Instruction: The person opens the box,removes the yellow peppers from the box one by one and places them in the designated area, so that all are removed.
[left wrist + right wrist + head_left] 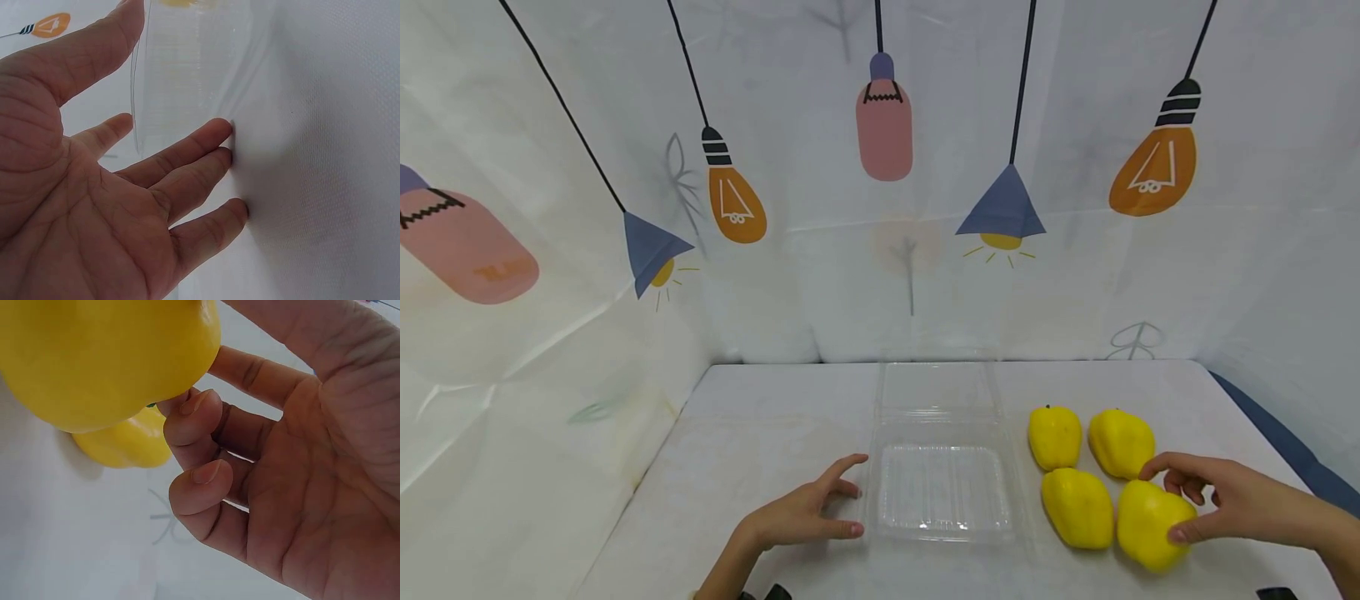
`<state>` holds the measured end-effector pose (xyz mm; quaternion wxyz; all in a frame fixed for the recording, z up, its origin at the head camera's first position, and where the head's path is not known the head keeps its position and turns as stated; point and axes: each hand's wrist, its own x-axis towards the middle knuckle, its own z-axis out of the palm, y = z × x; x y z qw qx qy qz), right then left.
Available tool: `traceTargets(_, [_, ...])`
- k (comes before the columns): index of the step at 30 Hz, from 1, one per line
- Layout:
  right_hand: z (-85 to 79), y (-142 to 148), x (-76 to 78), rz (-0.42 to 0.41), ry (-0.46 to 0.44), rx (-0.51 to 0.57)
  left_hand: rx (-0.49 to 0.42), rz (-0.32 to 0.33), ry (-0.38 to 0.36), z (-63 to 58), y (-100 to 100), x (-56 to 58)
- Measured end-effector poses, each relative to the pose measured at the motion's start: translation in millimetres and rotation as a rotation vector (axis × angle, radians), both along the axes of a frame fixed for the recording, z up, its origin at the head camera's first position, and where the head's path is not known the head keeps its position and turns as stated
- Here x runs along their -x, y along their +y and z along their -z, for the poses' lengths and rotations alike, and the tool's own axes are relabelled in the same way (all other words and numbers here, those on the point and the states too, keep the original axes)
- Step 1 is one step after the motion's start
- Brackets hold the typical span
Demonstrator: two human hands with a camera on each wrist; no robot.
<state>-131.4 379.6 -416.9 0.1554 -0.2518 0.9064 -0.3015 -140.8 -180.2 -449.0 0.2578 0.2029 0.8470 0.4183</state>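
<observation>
My right hand (1232, 498) spans the nearest right yellow bell pepper (1150, 527), thumb on its near side and index finger at its far top. In the right wrist view this bell pepper (106, 356) fills the upper left, while the other fingers (194, 494) curl beside it, off its surface. At the left edge of a clear plastic clamshell box (946, 533), my left hand (808, 510) is spread with nothing in its grasp. The left wrist view has its lower fingertips (234, 212) at the white tabletop, and the box wall (181, 81) rises just beyond the fingers.
Three more yellow peppers stand close by: one at back left (1055, 437), one at back right (1122, 443) and one at front left (1078, 508). The box's raised lid (937, 387) lies back toward the printed curtain (820, 283) behind the white table (760, 433).
</observation>
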Motion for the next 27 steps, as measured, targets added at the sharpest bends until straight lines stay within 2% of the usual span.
traceTargets(17, [3.0,0.7,4.2,0.056,-0.077,-0.061,-0.002,0.008,0.01,3.8,-1.2,0.8])
traceTargets(27, [3.8,0.0,3.0,0.065,-0.034,-0.078,-0.007,0.006,-0.004,3.7,-1.2,0.9])
